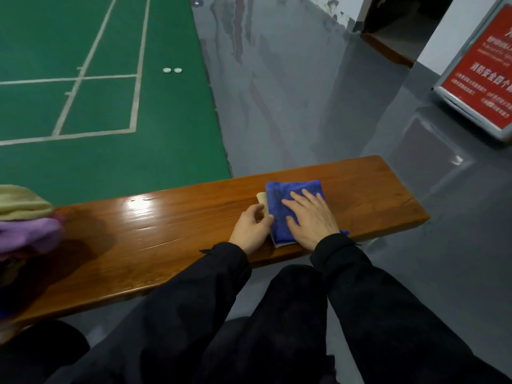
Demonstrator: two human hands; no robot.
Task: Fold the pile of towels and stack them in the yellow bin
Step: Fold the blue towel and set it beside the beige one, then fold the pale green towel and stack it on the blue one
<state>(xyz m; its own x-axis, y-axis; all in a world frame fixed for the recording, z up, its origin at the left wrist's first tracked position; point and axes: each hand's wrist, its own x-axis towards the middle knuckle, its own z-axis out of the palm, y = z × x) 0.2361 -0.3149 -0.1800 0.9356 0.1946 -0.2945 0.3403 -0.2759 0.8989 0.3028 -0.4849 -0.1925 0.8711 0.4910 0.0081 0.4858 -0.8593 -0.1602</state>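
A folded blue towel (279, 200) lies on the right part of a wooden bench (171, 234), on top of a cream towel (262, 199) that sticks out at its left edge. My right hand (310, 217) lies flat on the blue towel with straight, spread fingers. My left hand (252, 230) pinches the left edge of the stacked towels. A pile of unfolded towels, cream (22, 202) above purple (27, 236), sits at the bench's far left. No yellow bin is in view.
Behind the bench lie a green court mat (110, 106) with white lines and two white discs (171, 70), then glossy grey floor (304, 92). A red framed sign (479, 79) stands at the far right. My dark-trousered legs fill the foreground.
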